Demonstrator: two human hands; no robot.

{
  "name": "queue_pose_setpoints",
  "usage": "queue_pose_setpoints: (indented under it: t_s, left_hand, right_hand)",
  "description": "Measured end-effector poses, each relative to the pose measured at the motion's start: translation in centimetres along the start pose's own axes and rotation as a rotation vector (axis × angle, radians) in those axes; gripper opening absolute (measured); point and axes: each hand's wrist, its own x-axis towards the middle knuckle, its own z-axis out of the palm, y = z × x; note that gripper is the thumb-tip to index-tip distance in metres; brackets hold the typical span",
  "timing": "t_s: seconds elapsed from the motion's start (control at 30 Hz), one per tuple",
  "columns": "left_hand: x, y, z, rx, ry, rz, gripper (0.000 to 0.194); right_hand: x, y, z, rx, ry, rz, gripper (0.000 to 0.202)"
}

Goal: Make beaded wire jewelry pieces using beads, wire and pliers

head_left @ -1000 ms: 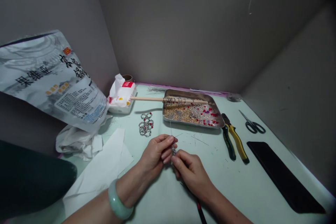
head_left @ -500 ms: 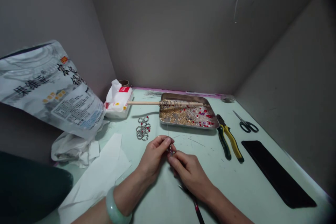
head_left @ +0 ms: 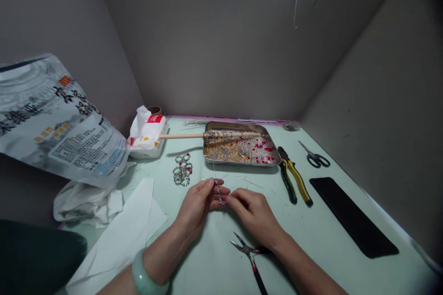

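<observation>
Between thumb and fingers, my left hand [head_left: 199,200] pinches the upper end of a short beaded strand [head_left: 219,193], which lies across its fingers. A thin wire rises from that end. My right hand [head_left: 254,212] is closed, its thumb and index fingertips together by the strand's lower end; whether they grip it is too small to tell. Beyond my hands stands a metal tray [head_left: 242,163] of gold, clear and red beads. Several beaded rings [head_left: 182,170] lie in a cluster left of the tray. Small pliers [head_left: 247,250] rest with jaws apart below my right hand.
A wooden stick [head_left: 182,136] spans from the tissue pack [head_left: 148,136] into the tray. Yellow-green pliers [head_left: 294,177], scissors [head_left: 314,156] and a black pad [head_left: 353,216] lie right. A large pouch [head_left: 65,124] and white paper [head_left: 121,235] are left.
The strand now shows stretched along my left fingers, which have opened out a little. My right hand has moved slightly away from my left thumb. The view has shifted, uncovering the small pliers' jaws.
</observation>
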Motion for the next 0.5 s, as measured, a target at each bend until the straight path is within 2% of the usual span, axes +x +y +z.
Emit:
queue_pose_setpoints:
  t_s: [0.27,0.5]
  left_hand:
    - [-0.1,-0.2,-0.3,0.019,-0.011,0.019,0.029]
    - [0.2,-0.5,-0.5,0.034,-0.043,0.019,0.026]
  right_hand:
    - [-0.7,0.0,1.7,-0.14,-0.075,-0.074,0.028]
    - [-0.8,0.0,1.5,-0.202,-0.123,-0.14,0.03]
